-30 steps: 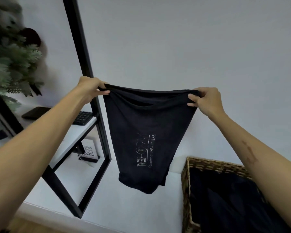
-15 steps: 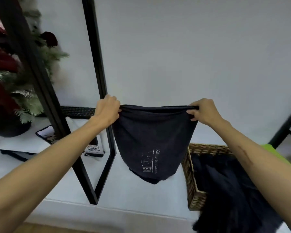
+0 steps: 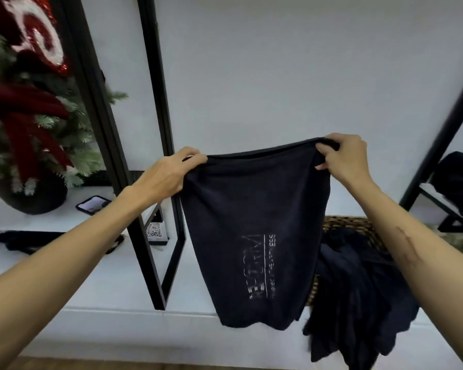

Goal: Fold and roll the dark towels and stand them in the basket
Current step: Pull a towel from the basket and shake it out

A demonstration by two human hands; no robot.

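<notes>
A dark navy towel (image 3: 251,209) with pale printed lettering hangs folded in the air in front of the white wall. My left hand (image 3: 169,174) pinches its upper left corner and my right hand (image 3: 342,156) pinches its upper right corner, with the top edge stretched between them. Behind the towel's right side stands a woven wicker basket (image 3: 358,225), mostly hidden. More dark towels (image 3: 358,297) lie heaped in the basket and spill over its front onto the white shelf (image 3: 104,284).
Black metal frame posts (image 3: 155,89) rise on the left, and another (image 3: 444,124) slants at the right. A decorated green tree in a dark pot (image 3: 30,193) stands at left, with a phone (image 3: 92,204) and a QR-code card (image 3: 155,232) nearby. A dark bundle (image 3: 457,180) sits far right.
Both hands have kept their hold on the towel's top corners. The view has tipped lower and the towel now hangs closer, in front of the basket's left side.
</notes>
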